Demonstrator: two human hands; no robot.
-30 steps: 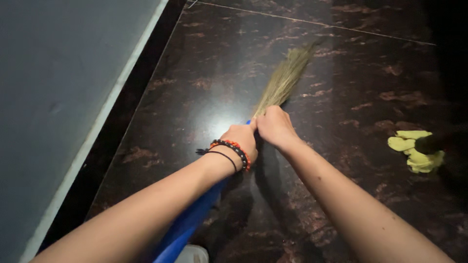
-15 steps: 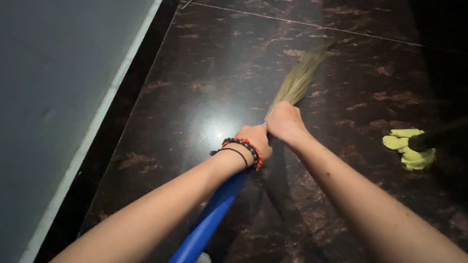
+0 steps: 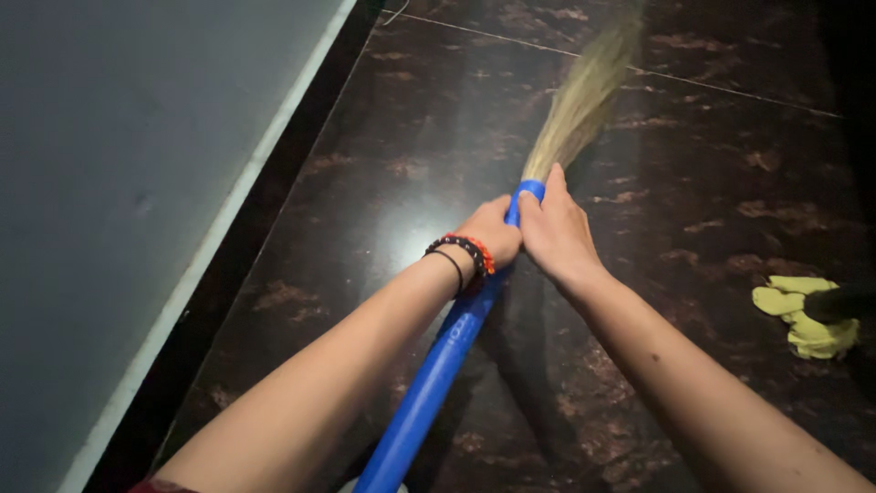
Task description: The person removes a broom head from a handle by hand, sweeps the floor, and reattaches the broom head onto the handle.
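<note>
Both hands clenched on broom.
Left hand (image 3: 493, 236), right hand (image 3: 557, 233) grip blue handle (image 3: 438, 365); yellow cloth (image 3: 808, 315) nearby on floor (image 3: 383, 164).

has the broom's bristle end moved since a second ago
Yes. The broom bristles have swung away from the yellow cloth, further up the dark tiled floor.

1. A dark polished stone floor (image 3: 693, 164), veined with reddish-brown patches, fills most of the view.
2. Thin pale grout lines (image 3: 730, 89) cross the tiles near the top edge.
3. A soft glare of light (image 3: 411, 242) reflects off the glossy surface near the middle.
4. A grey wall (image 3: 119, 183) runs along the left, edged by a pale strip (image 3: 219, 233) above a dark base.
5. A crumpled yellow cloth (image 3: 803, 315) lies on the floor at the right, beside a shadowed area.
</note>
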